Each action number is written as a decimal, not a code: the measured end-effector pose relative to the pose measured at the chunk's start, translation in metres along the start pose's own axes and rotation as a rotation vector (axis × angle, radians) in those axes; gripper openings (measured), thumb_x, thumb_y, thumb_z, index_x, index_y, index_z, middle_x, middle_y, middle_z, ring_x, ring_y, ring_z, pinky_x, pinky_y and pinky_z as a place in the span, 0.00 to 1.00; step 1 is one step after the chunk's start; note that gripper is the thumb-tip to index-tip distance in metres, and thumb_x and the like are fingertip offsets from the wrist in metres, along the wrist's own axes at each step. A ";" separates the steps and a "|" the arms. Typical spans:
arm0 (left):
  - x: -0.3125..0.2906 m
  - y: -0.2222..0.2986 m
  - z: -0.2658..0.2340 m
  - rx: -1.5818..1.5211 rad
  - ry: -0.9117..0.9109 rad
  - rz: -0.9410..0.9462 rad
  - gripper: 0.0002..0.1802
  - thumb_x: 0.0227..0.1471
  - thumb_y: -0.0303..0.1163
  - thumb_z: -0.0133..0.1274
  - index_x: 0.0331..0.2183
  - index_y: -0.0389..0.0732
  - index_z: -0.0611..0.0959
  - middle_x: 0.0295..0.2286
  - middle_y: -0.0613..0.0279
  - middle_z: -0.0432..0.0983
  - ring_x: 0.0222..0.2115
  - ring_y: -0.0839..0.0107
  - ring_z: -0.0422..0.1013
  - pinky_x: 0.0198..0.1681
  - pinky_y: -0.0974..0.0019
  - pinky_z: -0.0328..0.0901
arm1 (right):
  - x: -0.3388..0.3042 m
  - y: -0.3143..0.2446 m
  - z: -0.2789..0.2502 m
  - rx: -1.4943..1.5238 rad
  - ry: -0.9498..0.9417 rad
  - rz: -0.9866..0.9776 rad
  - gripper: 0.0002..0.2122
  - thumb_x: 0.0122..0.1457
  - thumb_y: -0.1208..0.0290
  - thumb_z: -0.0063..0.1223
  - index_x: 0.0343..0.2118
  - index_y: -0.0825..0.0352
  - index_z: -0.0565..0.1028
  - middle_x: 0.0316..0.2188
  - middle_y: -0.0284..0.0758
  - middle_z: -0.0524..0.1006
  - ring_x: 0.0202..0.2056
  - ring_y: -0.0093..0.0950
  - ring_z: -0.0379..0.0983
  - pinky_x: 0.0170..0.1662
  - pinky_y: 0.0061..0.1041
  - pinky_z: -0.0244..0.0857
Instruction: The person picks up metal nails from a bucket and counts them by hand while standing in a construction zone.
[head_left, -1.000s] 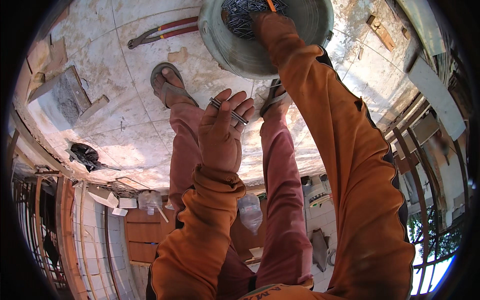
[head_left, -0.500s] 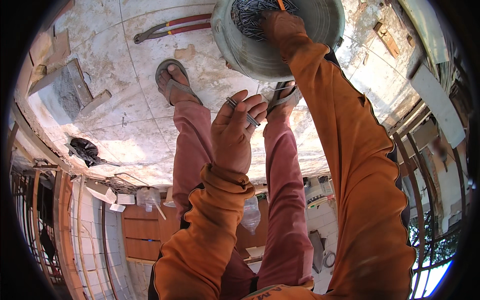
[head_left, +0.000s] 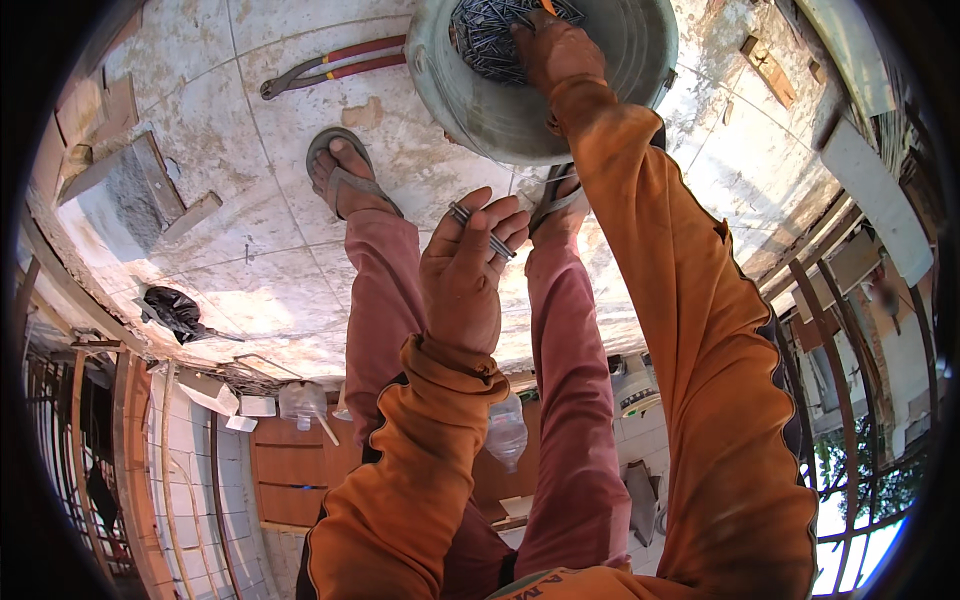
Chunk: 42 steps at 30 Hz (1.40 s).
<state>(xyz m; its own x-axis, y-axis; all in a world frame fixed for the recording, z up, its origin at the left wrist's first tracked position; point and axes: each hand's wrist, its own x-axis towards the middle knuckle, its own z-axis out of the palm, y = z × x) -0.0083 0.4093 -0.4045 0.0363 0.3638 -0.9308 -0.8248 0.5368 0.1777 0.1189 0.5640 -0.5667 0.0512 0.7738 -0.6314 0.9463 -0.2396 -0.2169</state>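
Observation:
My left hand (head_left: pixel 463 285) is half curled, palm up, in front of my legs. Across its fingers lie a few long grey nails (head_left: pixel 484 232), kept there by the thumb. My right hand (head_left: pixel 558 55) reaches into a grey-green bucket (head_left: pixel 630 110) at the top, its fingers bent down at the edge of a heap of loose nails (head_left: pixel 487 42). What those fingertips pinch, if anything, is hidden. A thin orange piece (head_left: pixel 548 6) sticks up beside the right hand; whether I hold it cannot be made out.
Bolt cutters with red handles (head_left: pixel 365 68) lie left of the bucket on the stained tile floor. My sandalled left foot (head_left: pixel 345 170) stands below them. Further left are a crumpled black bag (head_left: pixel 172 312) and broken board pieces (head_left: pixel 150 190). A wood scrap (head_left: pixel 768 72) lies right.
The view has shifted slightly, so the bucket and cutters sit a little further left. My right hand stays in the bucket at the nails; the left still holds its nails.

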 end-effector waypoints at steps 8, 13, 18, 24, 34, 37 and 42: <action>-0.001 0.001 -0.003 0.028 0.036 0.020 0.16 0.62 0.31 0.44 0.48 0.33 0.71 0.40 0.52 0.75 0.41 0.64 0.73 0.48 0.59 0.68 | 0.023 -0.025 0.041 -0.189 -0.175 -0.203 0.18 0.58 0.58 0.48 0.46 0.65 0.74 0.39 0.48 0.77 0.43 0.46 0.73 0.49 0.37 0.65; 0.001 0.001 -0.001 0.015 0.010 0.004 0.16 0.62 0.32 0.45 0.49 0.33 0.71 0.41 0.51 0.74 0.42 0.63 0.72 0.50 0.59 0.66 | -0.024 0.009 0.044 0.223 0.055 -0.134 0.15 0.60 0.62 0.45 0.41 0.68 0.76 0.37 0.39 0.80 0.42 0.41 0.75 0.51 0.31 0.64; 0.000 0.005 0.005 0.009 0.004 0.004 0.16 0.62 0.32 0.45 0.48 0.33 0.71 0.40 0.52 0.75 0.41 0.64 0.72 0.48 0.61 0.68 | -0.002 0.021 0.018 0.331 -0.070 -0.106 0.16 0.60 0.56 0.47 0.40 0.63 0.76 0.31 0.42 0.80 0.39 0.41 0.76 0.46 0.34 0.66; 0.000 0.005 0.004 0.020 -0.022 -0.011 0.19 0.61 0.33 0.46 0.51 0.33 0.69 0.43 0.50 0.73 0.44 0.61 0.71 0.52 0.57 0.63 | 0.061 0.008 0.038 -0.138 0.187 0.010 0.13 0.60 0.66 0.43 0.37 0.64 0.80 0.37 0.44 0.79 0.40 0.39 0.77 0.40 0.38 0.72; 0.001 0.012 0.000 -0.004 0.024 0.027 0.16 0.62 0.32 0.45 0.48 0.33 0.71 0.40 0.53 0.75 0.40 0.65 0.73 0.47 0.61 0.68 | -0.018 0.011 0.015 0.360 0.027 0.119 0.14 0.60 0.62 0.46 0.41 0.65 0.76 0.34 0.49 0.78 0.39 0.44 0.75 0.44 0.38 0.69; -0.001 0.013 -0.005 0.010 0.003 0.025 0.17 0.62 0.31 0.44 0.50 0.33 0.69 0.41 0.51 0.74 0.42 0.63 0.72 0.50 0.58 0.66 | -0.031 0.034 0.021 -0.162 -0.111 -0.125 0.13 0.61 0.62 0.44 0.37 0.67 0.75 0.35 0.44 0.78 0.39 0.44 0.75 0.45 0.37 0.67; 0.002 0.007 -0.001 0.038 -0.020 0.004 0.18 0.62 0.31 0.44 0.51 0.32 0.68 0.42 0.50 0.73 0.43 0.61 0.71 0.51 0.57 0.65 | 0.010 0.039 0.079 -0.197 -0.244 -0.063 0.13 0.62 0.66 0.42 0.42 0.67 0.74 0.36 0.47 0.77 0.39 0.43 0.75 0.46 0.36 0.67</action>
<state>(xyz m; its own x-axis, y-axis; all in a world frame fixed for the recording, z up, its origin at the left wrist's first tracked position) -0.0147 0.4136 -0.4054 0.0442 0.3810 -0.9235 -0.8027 0.5638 0.1942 0.1314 0.5165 -0.6406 -0.0650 0.6142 -0.7864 0.9900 -0.0589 -0.1278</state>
